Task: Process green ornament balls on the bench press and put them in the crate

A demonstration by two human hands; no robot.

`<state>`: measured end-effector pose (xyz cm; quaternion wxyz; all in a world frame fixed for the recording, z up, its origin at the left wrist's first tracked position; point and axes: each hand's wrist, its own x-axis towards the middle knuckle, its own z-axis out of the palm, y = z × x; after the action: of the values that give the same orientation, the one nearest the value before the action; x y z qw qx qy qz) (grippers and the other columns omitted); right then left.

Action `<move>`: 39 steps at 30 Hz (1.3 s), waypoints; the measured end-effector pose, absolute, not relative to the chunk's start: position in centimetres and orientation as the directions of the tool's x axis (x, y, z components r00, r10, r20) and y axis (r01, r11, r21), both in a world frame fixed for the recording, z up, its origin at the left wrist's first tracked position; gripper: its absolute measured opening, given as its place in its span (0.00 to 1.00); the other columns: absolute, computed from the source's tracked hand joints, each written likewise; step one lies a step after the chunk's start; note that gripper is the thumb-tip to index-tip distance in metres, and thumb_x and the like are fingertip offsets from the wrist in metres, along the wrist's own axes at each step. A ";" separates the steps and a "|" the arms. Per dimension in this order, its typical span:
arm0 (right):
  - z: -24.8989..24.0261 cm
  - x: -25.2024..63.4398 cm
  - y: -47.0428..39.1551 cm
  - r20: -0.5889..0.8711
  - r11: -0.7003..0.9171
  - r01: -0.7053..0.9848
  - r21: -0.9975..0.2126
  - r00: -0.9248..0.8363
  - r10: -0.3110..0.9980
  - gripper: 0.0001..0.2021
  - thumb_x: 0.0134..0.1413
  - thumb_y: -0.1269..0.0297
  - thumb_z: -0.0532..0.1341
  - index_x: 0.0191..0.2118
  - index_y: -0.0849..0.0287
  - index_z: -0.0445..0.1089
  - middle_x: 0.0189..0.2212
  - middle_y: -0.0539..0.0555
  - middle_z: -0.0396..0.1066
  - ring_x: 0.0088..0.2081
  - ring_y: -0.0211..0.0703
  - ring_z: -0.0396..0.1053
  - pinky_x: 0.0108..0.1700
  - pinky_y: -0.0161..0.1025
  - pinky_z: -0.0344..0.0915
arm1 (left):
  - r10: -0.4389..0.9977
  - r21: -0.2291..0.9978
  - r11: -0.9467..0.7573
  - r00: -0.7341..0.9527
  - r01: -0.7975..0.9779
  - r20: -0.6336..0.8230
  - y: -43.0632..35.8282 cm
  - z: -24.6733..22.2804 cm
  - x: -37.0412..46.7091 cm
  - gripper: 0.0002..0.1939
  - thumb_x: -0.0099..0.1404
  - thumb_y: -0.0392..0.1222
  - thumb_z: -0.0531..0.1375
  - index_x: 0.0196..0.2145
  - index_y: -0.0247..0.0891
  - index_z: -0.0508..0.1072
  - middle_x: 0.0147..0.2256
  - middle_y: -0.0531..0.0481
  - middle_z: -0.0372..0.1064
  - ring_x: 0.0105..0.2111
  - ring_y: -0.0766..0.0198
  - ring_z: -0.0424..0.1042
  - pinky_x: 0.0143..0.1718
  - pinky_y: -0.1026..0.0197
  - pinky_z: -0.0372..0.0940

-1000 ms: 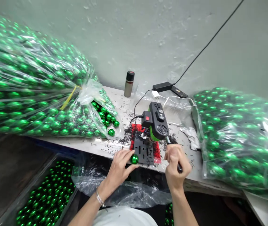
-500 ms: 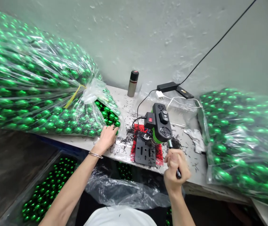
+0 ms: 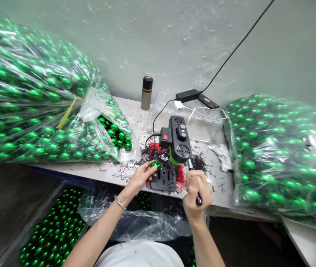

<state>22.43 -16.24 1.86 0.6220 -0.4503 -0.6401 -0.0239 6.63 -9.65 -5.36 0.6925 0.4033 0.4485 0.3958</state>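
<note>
A shiny green ball (image 3: pixel 156 165) is pinched in the fingers of my left hand (image 3: pixel 141 175), over the left side of a black slotted base plate (image 3: pixel 162 183). Above that plate stands a small black and green drill press (image 3: pixel 180 137) with a red switch. My right hand (image 3: pixel 198 191) is wrapped round its lever (image 3: pixel 199 200), the black grip showing below the fist. Left of the machine, a big clear bag of green balls (image 3: pixel 49 122) lies with its mouth open, and loose balls (image 3: pixel 116 136) show in the opening.
Dark shavings (image 3: pixel 198 162) litter the white table (image 3: pixel 102 172). Behind stand a spray can (image 3: pixel 147 92) and a black power adapter (image 3: pixel 188 95) with cables. A white glove (image 3: pixel 222 157) lies near another bag of balls (image 3: pixel 280 159). More balls (image 3: pixel 52 226) fill a container below.
My left hand has moved right from the bag's mouth to the base plate, carrying a green ball. My right hand stays on the lever. The view has shifted slightly.
</note>
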 end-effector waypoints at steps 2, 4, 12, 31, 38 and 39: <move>1.9 22.4 -16.3 0.815 0.589 0.609 -0.530 0.174 0.553 0.15 0.60 0.78 0.51 0.23 0.57 0.56 0.23 0.48 0.60 0.27 0.35 0.60 0.29 0.37 0.55 | 0.908 0.942 0.329 0.296 -0.064 -0.297 -9.6 -5.8 7.4 0.35 0.55 0.55 0.66 0.56 0.31 0.70 0.23 0.56 0.67 0.18 0.73 0.56 0.19 0.68 0.52; 1.8 22.4 -16.3 0.813 0.591 0.608 -0.531 0.170 0.556 0.14 0.60 0.78 0.51 0.24 0.57 0.56 0.24 0.48 0.60 0.27 0.35 0.60 0.29 0.37 0.55 | 0.922 0.969 0.237 0.299 0.067 -0.247 -9.5 -6.1 7.8 0.31 0.58 0.53 0.64 0.55 0.32 0.71 0.21 0.57 0.65 0.18 0.72 0.57 0.19 0.67 0.53; 1.6 22.5 -16.3 0.816 0.604 0.601 -0.523 0.150 0.558 0.14 0.59 0.79 0.51 0.25 0.57 0.56 0.23 0.47 0.58 0.27 0.35 0.60 0.29 0.36 0.56 | 0.900 0.802 -0.366 0.399 0.472 0.176 -10.0 -5.8 8.0 0.19 0.65 0.44 0.60 0.52 0.36 0.72 0.45 0.42 0.75 0.35 0.59 0.74 0.41 0.56 0.69; -1.7 23.5 -16.3 0.853 0.645 0.638 -0.421 0.036 0.521 0.10 0.60 0.75 0.50 0.28 0.58 0.60 0.27 0.50 0.61 0.29 0.36 0.60 0.32 0.38 0.63 | 0.829 0.578 -0.555 0.457 0.599 0.323 -9.9 -6.7 8.6 0.18 0.68 0.49 0.59 0.51 0.35 0.72 0.49 0.39 0.74 0.46 0.53 0.76 0.46 0.55 0.72; -4.2 23.4 -15.7 0.885 0.658 0.630 -0.413 0.106 0.454 0.13 0.63 0.67 0.48 0.26 0.56 0.58 0.27 0.51 0.62 0.27 0.37 0.62 0.33 0.41 0.65 | 0.843 0.604 -0.532 0.439 0.593 0.311 -10.0 -6.8 8.7 0.18 0.68 0.47 0.60 0.51 0.36 0.72 0.49 0.39 0.74 0.47 0.52 0.75 0.48 0.51 0.72; -4.4 23.4 -15.6 0.886 0.657 0.632 -0.412 0.109 0.451 0.13 0.64 0.67 0.48 0.26 0.56 0.58 0.27 0.50 0.63 0.27 0.38 0.62 0.34 0.42 0.66 | 0.844 0.606 -0.530 0.438 0.593 0.309 -10.0 -6.8 8.7 0.18 0.68 0.47 0.60 0.51 0.36 0.72 0.49 0.39 0.74 0.47 0.52 0.75 0.48 0.51 0.72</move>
<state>23.39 -15.64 -4.43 0.6231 -0.4079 -0.6634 -0.0727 8.69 -9.97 -6.79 0.2096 0.8217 0.4373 0.2995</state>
